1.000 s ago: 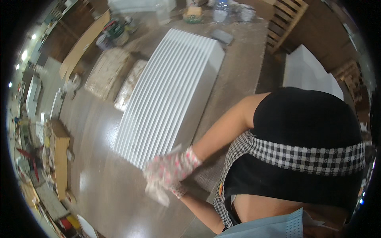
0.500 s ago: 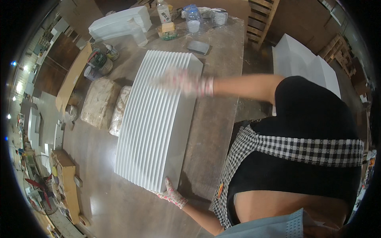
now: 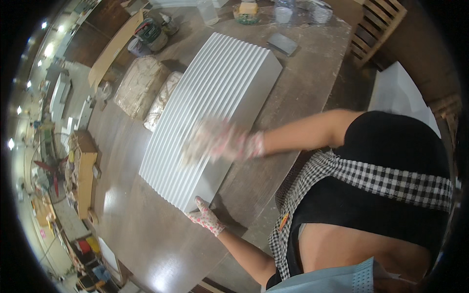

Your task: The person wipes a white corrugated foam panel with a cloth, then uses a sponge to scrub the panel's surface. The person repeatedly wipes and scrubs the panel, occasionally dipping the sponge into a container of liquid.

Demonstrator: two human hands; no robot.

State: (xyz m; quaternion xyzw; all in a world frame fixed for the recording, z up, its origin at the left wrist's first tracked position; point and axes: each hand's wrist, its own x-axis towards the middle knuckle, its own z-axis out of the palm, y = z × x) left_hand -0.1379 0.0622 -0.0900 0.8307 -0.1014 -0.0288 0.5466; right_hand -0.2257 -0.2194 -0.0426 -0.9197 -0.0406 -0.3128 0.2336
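Observation:
A long white ribbed panel (image 3: 215, 83), thick like a block with a smooth side, lies slantwise on a brown table (image 3: 132, 180). My left hand (image 3: 207, 219), in a white glove with pink spots, grips the near end at a corner, its thumb up against the smooth side and its fingers at the end edge. Over the lower half of the ribs is my right hand (image 3: 220, 140), in a like glove and smeared by motion. Its fingers cannot be made out, nor whether the pale blur at their tips is a held thing.
Wrapped packages (image 3: 140, 87) lie beside the panel's left edge. Beyond them stand a dark green container (image 3: 150, 35) and a clear cup (image 3: 208, 12). A grey flat block (image 3: 282, 44) lies near the panel's far end. A yellow sponge (image 3: 248, 8) sits at the back. A wooden pallet (image 3: 376, 29) stands past the table.
My right hand has moved down along the ribs toward the near end. My left hand stays at the same corner. The whole view has shifted and turned a little.

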